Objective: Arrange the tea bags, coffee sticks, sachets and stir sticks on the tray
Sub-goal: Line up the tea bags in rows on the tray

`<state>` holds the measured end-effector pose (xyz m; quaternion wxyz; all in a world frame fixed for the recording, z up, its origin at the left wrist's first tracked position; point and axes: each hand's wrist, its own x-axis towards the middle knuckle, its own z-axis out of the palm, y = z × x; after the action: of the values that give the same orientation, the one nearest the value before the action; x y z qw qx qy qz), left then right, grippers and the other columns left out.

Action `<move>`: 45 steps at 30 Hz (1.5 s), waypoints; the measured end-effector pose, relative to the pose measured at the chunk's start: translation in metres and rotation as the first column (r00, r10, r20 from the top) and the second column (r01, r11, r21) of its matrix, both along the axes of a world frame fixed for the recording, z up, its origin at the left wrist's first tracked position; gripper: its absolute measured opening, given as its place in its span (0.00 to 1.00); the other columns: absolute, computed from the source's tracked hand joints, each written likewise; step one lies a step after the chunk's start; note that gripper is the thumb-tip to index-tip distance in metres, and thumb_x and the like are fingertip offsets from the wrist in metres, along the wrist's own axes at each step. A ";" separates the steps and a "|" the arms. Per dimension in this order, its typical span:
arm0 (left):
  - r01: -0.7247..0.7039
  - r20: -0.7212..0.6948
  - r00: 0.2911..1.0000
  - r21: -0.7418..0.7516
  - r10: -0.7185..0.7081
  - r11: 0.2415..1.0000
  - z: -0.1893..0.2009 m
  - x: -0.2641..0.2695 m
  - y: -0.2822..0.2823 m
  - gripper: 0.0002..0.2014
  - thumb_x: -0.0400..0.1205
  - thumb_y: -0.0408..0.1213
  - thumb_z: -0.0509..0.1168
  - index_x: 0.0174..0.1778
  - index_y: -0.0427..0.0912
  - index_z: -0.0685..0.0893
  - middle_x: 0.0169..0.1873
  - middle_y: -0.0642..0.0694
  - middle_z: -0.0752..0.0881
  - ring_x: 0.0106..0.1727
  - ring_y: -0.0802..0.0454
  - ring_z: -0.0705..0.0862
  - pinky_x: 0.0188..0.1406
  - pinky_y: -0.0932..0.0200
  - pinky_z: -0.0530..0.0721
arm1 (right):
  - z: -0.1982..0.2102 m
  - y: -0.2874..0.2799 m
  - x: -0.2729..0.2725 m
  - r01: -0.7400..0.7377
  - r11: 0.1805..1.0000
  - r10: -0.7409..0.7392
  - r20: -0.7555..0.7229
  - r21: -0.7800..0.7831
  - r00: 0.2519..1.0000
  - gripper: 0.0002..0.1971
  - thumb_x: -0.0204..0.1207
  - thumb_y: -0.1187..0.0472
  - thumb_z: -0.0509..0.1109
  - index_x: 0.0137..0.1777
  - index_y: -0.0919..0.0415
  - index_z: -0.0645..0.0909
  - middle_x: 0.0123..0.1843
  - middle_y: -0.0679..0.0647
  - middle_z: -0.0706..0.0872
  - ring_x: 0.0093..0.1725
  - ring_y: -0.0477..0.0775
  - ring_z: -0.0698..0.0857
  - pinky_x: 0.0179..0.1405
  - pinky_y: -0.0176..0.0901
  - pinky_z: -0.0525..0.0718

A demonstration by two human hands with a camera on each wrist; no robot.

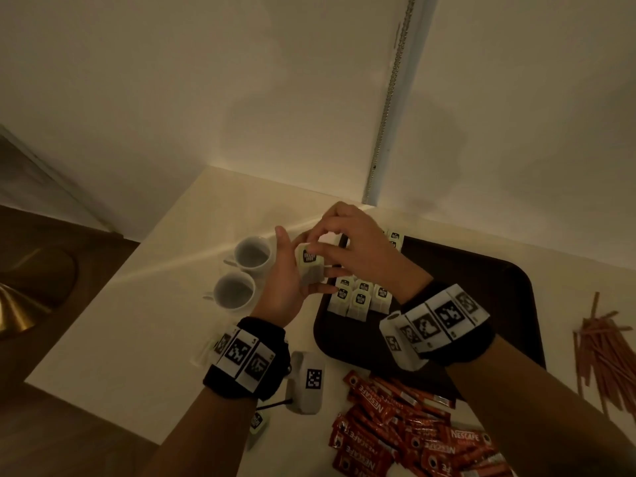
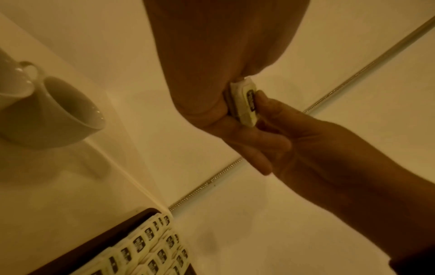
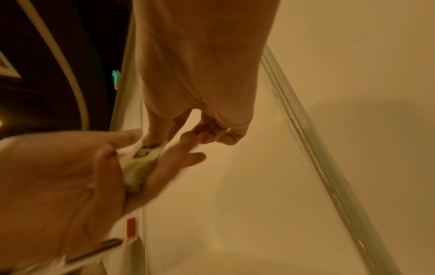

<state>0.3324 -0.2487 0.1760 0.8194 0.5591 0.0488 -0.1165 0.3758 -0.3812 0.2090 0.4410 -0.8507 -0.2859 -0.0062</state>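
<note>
The dark tray is the biggest thing on the counter, and everything else sits around it: the heap of red coffee sticks lies just off its near edge, the loose stir sticks off its right side, and two white cups stand to its left. On the tray's left part, rows of tea bags already stand in overlapping lines, so this looks like the tea-bag stage, with the sticks not yet set on the tray. Both hands are raised together just above the tray's left edge. The left hand cradles a small stack of tea bags, thumb and fingers curled round it, and the right hand comes over the top, thumb and forefinger closed narrowly on the uppermost bag while the other fingers arch loosely. The next move, I'd judge, calls for peeling that one bag free without dragging its neighbours, then laying it label-up at the end of a row on the tray.
</note>
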 end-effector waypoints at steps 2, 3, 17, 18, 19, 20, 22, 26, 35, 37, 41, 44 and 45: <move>-0.011 0.085 0.996 -0.006 0.011 1.000 0.006 0.002 -0.001 0.32 0.78 0.68 0.49 0.67 0.50 0.78 0.60 0.45 0.87 0.59 0.46 0.87 0.41 0.55 0.87 | 0.023 -0.002 0.002 -0.005 0.999 0.007 0.037 -0.043 0.999 0.04 0.73 0.57 0.75 0.44 0.57 0.87 0.39 0.45 0.84 0.40 0.40 0.79 0.43 0.29 0.72; -0.028 0.137 0.990 -0.004 0.028 1.000 0.008 0.002 -0.002 0.24 0.78 0.63 0.60 0.63 0.52 0.81 0.61 0.47 0.86 0.62 0.47 0.85 0.47 0.54 0.86 | 0.035 -0.004 0.003 -0.002 0.998 0.006 0.068 -0.059 0.998 0.04 0.73 0.57 0.75 0.44 0.57 0.87 0.36 0.43 0.85 0.37 0.40 0.79 0.41 0.25 0.71; -0.038 0.349 0.936 -0.056 0.055 0.998 0.030 -0.004 -0.020 0.10 0.69 0.51 0.76 0.45 0.57 0.91 0.45 0.52 0.91 0.48 0.51 0.88 0.45 0.61 0.83 | 0.098 -0.004 0.001 0.121 0.968 -0.065 0.247 -0.219 0.967 0.09 0.71 0.49 0.74 0.36 0.54 0.86 0.27 0.42 0.82 0.27 0.38 0.79 0.29 0.27 0.70; -0.038 0.349 0.935 -0.066 0.059 0.997 0.031 -0.004 -0.020 0.13 0.68 0.54 0.77 0.45 0.56 0.91 0.46 0.51 0.91 0.47 0.52 0.88 0.45 0.61 0.83 | 0.098 -0.005 0.001 0.128 0.970 -0.077 0.241 -0.205 0.968 0.10 0.71 0.49 0.74 0.35 0.54 0.86 0.27 0.43 0.82 0.27 0.40 0.79 0.29 0.29 0.72; -0.036 0.344 0.937 -0.079 0.062 0.996 0.032 -0.004 -0.021 0.15 0.67 0.57 0.77 0.46 0.56 0.91 0.46 0.51 0.91 0.47 0.51 0.88 0.44 0.61 0.83 | 0.098 -0.005 0.001 0.132 0.972 -0.084 0.235 -0.193 0.968 0.11 0.72 0.49 0.74 0.34 0.55 0.86 0.26 0.44 0.83 0.27 0.42 0.80 0.29 0.31 0.73; -0.034 0.336 0.940 -0.095 0.064 0.995 0.033 -0.005 -0.021 0.17 0.66 0.57 0.77 0.46 0.55 0.91 0.47 0.51 0.91 0.47 0.51 0.88 0.44 0.61 0.83 | 0.098 -0.006 0.000 0.132 0.974 -0.088 0.231 -0.182 0.969 0.12 0.72 0.48 0.74 0.34 0.55 0.86 0.26 0.46 0.83 0.27 0.44 0.80 0.30 0.32 0.74; -0.024 0.321 0.945 -0.117 0.061 0.993 0.033 -0.005 -0.020 0.17 0.66 0.57 0.77 0.46 0.54 0.91 0.48 0.50 0.91 0.46 0.52 0.88 0.44 0.62 0.83 | 0.096 -0.008 0.000 0.124 0.980 -0.088 0.221 -0.155 0.971 0.13 0.73 0.48 0.73 0.34 0.56 0.86 0.26 0.49 0.84 0.27 0.47 0.80 0.29 0.33 0.75; -0.006 0.297 0.953 -0.153 0.051 0.988 0.033 -0.007 -0.019 0.13 0.69 0.53 0.75 0.45 0.53 0.91 0.48 0.50 0.91 0.46 0.52 0.88 0.43 0.62 0.84 | 0.093 -0.010 -0.003 0.105 0.984 -0.078 0.186 -0.141 0.980 0.14 0.74 0.49 0.72 0.33 0.57 0.86 0.24 0.50 0.83 0.24 0.45 0.76 0.27 0.29 0.69; -0.038 0.254 0.963 -0.192 0.087 0.981 0.032 -0.006 -0.019 0.15 0.82 0.29 0.62 0.41 0.49 0.92 0.40 0.48 0.91 0.43 0.52 0.88 0.40 0.62 0.84 | 0.089 -0.016 -0.008 0.052 0.993 -0.030 0.203 -0.107 0.979 0.09 0.74 0.52 0.73 0.38 0.57 0.87 0.31 0.45 0.84 0.31 0.43 0.80 0.32 0.28 0.74; -0.035 0.267 0.959 -0.203 0.090 0.978 0.032 -0.006 -0.016 0.19 0.83 0.24 0.58 0.43 0.48 0.91 0.41 0.47 0.90 0.43 0.51 0.88 0.40 0.62 0.84 | 0.087 -0.018 -0.011 0.036 0.999 -0.031 0.144 -0.032 0.989 0.06 0.74 0.56 0.74 0.42 0.58 0.88 0.33 0.47 0.87 0.33 0.45 0.83 0.31 0.25 0.74; -0.002 0.282 0.957 -0.221 0.065 0.975 0.035 -0.007 -0.019 0.13 0.77 0.27 0.65 0.55 0.43 0.84 0.47 0.45 0.88 0.54 0.48 0.86 0.47 0.59 0.85 | 0.084 -0.019 -0.013 0.094 0.995 -0.097 0.105 0.035 0.990 0.04 0.73 0.59 0.75 0.44 0.58 0.88 0.33 0.45 0.87 0.34 0.44 0.84 0.33 0.23 0.76; -0.020 0.276 0.958 -0.201 0.076 0.979 0.031 -0.008 -0.023 0.16 0.74 0.28 0.69 0.57 0.43 0.80 0.45 0.48 0.88 0.51 0.51 0.87 0.46 0.61 0.85 | 0.085 -0.019 -0.014 0.121 0.992 -0.123 0.114 0.026 0.986 0.03 0.73 0.59 0.75 0.44 0.57 0.89 0.31 0.43 0.85 0.33 0.42 0.83 0.34 0.24 0.77; -0.026 0.276 0.958 -0.192 0.079 0.981 0.030 -0.008 -0.024 0.14 0.75 0.28 0.68 0.55 0.43 0.81 0.43 0.50 0.89 0.48 0.53 0.88 0.46 0.62 0.85 | 0.086 -0.019 -0.014 0.128 0.992 -0.129 0.119 0.018 0.984 0.03 0.73 0.59 0.75 0.44 0.57 0.89 0.31 0.43 0.85 0.33 0.42 0.83 0.34 0.24 0.78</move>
<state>0.3243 -0.2730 0.2065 0.8694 0.4895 -0.0649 -0.0177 0.3614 -0.4005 0.2953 0.4260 -0.8633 -0.2565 -0.0871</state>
